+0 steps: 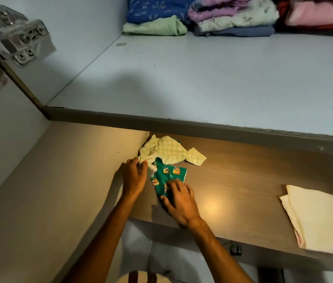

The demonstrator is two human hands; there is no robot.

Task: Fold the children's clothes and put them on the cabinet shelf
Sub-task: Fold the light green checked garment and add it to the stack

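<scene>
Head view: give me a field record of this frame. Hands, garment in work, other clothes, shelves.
left hand: on the crumpled edge where the yellow checked garment meets the green one, fingers curled
right hand: pressed flat on the green cartoon-print garment
garment state: green one partly folded; yellow checked one crumpled behind it, overlapping
lower shelf: wood-grain, also holds a folded cream cloth at right
upper shelf: pale, front bare; folded clothes stacks at back
door hinge: upper left, blurred
</scene>
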